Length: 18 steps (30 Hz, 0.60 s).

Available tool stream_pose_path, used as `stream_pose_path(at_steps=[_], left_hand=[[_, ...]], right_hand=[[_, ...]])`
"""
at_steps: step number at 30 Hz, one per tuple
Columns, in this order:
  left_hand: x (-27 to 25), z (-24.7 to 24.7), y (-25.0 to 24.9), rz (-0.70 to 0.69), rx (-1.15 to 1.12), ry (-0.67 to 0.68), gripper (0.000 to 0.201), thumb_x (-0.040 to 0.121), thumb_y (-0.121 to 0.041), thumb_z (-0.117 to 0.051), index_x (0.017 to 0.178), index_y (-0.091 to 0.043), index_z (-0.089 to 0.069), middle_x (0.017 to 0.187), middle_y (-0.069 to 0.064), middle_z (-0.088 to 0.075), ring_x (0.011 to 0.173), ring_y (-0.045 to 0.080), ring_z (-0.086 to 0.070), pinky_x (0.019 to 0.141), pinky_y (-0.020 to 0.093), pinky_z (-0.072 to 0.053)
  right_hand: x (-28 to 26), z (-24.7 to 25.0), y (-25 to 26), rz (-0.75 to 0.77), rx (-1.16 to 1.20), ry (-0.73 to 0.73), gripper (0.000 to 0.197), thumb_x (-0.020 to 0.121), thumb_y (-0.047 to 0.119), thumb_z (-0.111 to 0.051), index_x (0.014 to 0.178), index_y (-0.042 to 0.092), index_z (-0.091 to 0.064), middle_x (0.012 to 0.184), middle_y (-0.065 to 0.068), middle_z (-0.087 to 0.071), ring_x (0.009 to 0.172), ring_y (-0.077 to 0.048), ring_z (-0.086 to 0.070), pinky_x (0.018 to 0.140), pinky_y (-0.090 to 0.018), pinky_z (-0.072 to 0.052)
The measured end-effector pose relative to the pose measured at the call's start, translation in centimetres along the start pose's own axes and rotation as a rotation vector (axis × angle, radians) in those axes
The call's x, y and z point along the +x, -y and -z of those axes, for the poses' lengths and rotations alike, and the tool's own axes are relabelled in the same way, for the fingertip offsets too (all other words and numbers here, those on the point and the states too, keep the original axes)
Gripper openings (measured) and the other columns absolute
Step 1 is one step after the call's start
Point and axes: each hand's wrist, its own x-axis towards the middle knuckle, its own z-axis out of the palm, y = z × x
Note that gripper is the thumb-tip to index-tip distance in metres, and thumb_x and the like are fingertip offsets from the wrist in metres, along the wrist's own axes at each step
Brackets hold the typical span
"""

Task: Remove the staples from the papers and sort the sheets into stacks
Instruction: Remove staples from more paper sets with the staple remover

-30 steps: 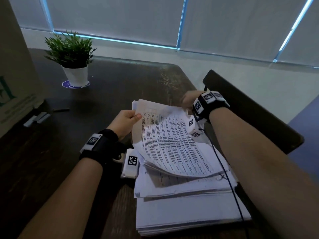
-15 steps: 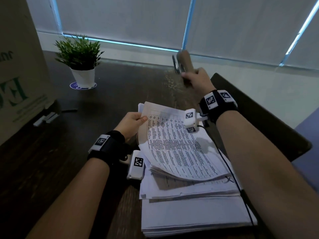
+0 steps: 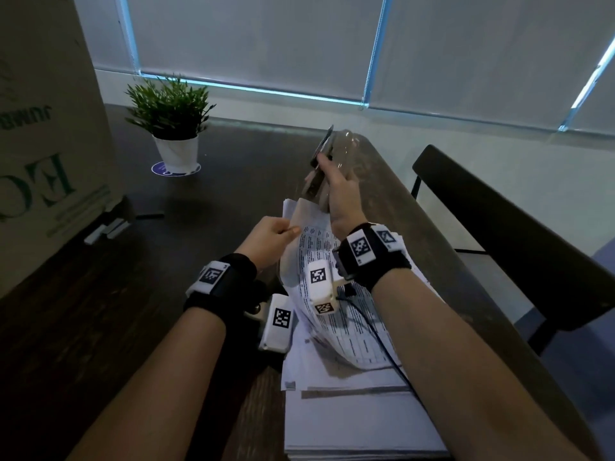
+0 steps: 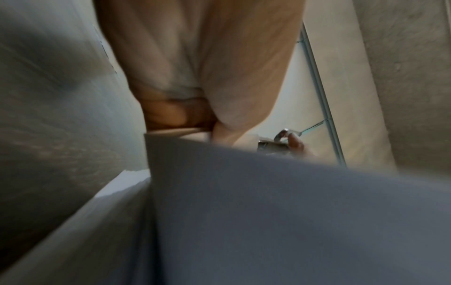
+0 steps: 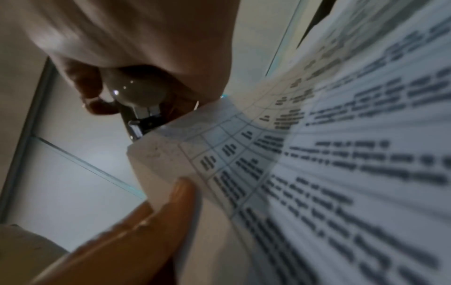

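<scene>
My left hand [image 3: 273,236] pinches the top left corner of a printed, stapled packet [image 3: 309,234] and holds that corner up off the paper pile [image 3: 359,424]. My right hand [image 3: 336,191] grips a beige stapler-like tool [image 3: 324,154] with a metal end, just above the lifted corner. In the right wrist view the tool's metal end [image 5: 136,123] meets the packet's corner [image 5: 171,154], and my left thumb [image 5: 168,204] lies on the sheet below it. The left wrist view shows my left hand [image 4: 195,67] on the paper [image 4: 268,212], blurred. No staple is visible.
A potted plant [image 3: 171,128] stands at the back left of the dark table [image 3: 100,311]. A big cardboard box [image 3: 43,128] fills the left side, with small light pieces [image 3: 106,229] at its foot. A dark chair [image 3: 499,234] stands right of the table.
My right hand left the packet, took hold of the tool at the table's far side, and brought it back to the lifted corner. My left hand kept its pinch and raised the corner.
</scene>
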Motion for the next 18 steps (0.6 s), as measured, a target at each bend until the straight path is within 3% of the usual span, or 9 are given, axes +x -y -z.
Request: stream_pose_path(at_steps=[2,6,8,10,13,18], left_hand=[[0.22,0.03,0.14,-0.004,0.014,0.000,0.038,0.097,-0.026,-0.049,0.092,0.009,-0.062,0.075,0.017,-0.053,0.068,0.022,-0.048,0.067,0.033,-0.039],[0.61,0.03,0.56,-0.023,0.005,-0.013,0.037,0.096,-0.027,-0.050,0.095,0.008,-0.063,0.092,0.031,-0.063,0.078,0.029,-0.058,0.081,0.048,-0.049],[0.71,0.04,0.56,-0.046,0.032,-0.012,0.037,0.096,-0.026,-0.051,0.092,0.007,-0.064,0.083,0.027,-0.063,0.070,0.024,-0.055,0.072,0.039,-0.048],[0.78,0.00,0.48,-0.062,0.069,0.002,0.036,0.097,-0.026,-0.051,0.092,0.006,-0.065,0.085,0.028,-0.063,0.068,0.021,-0.053,0.068,0.033,-0.043],[0.69,0.07,0.39,-0.071,0.085,0.016,0.037,0.097,-0.027,-0.050,0.096,0.007,-0.064,0.097,0.031,-0.063,0.074,0.023,-0.055,0.072,0.036,-0.044],[0.47,0.01,0.04,-0.100,0.088,0.031,0.036,0.097,-0.026,-0.050,0.089,0.007,-0.063,0.093,0.032,-0.062,0.070,0.022,-0.052,0.068,0.033,-0.041]], right_hand=[[-0.54,-0.27,-0.24,0.035,-0.073,0.034,0.020,0.095,0.027,-0.062,0.089,0.008,-0.065,0.067,-0.004,-0.065,0.060,-0.016,-0.061,0.062,-0.027,-0.051],[-1.00,-0.33,-0.17,0.079,-0.122,0.029,0.023,0.096,0.027,-0.060,0.084,0.007,-0.064,0.065,-0.007,-0.065,0.056,-0.016,-0.061,0.058,-0.027,-0.051],[-0.96,-0.29,-0.37,0.070,-0.169,0.030,0.025,0.095,0.029,-0.062,0.085,0.006,-0.065,0.064,-0.006,-0.066,0.054,-0.015,-0.062,0.055,-0.025,-0.051],[-1.00,-0.45,-0.77,0.060,-0.207,0.049,0.027,0.090,0.035,-0.067,0.083,0.008,-0.066,0.067,-0.006,-0.067,0.061,-0.020,-0.065,0.062,-0.032,-0.056],[-0.95,-0.62,-1.03,0.075,-0.252,0.020,0.026,0.088,0.037,-0.068,0.077,0.013,-0.064,0.071,-0.008,-0.066,0.068,-0.026,-0.064,0.069,-0.039,-0.055],[-1.09,-0.45,-1.06,0.128,-0.289,-0.004,0.028,0.091,0.035,-0.067,0.074,0.013,-0.065,0.068,-0.003,-0.063,0.068,-0.021,-0.062,0.071,-0.041,-0.055]])
